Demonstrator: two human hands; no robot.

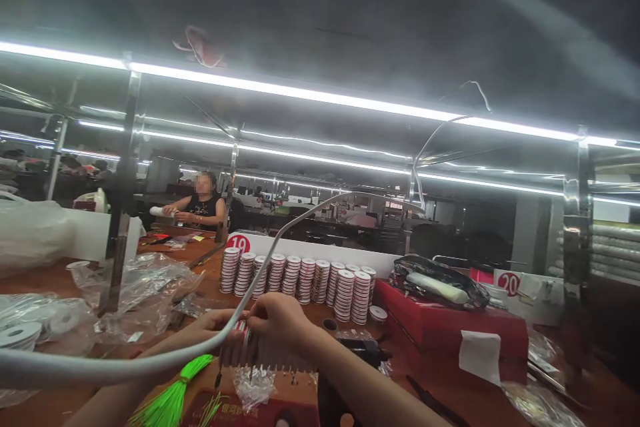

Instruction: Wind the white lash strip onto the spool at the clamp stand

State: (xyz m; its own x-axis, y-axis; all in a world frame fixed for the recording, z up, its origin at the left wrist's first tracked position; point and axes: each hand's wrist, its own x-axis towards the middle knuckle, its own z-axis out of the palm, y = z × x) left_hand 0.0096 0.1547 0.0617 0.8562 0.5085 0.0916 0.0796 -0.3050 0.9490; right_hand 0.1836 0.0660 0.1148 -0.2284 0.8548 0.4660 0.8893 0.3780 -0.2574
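Observation:
Near the lower centre, my left hand (216, 323) and my right hand (280, 320) meet, with fingers closed around a small red-and-white striped item (242, 328), perhaps a spool. A white cable passes in front of my left hand and hides part of it. Beneath the hands is a row of pale spools or cards (273, 353), partly covered by my right hand. A bundle of bright green strands (173, 393) lies below my left hand. Stacks of white-rimmed spools (306, 280) stand just beyond both hands.
At right sits a red box (455, 333) with a black plastic-wrapped item on top. Clear plastic bags (145, 287) cover the left side. Metal posts (120, 240) rise from the wooden table (200, 280). A person (203, 203) works across the table.

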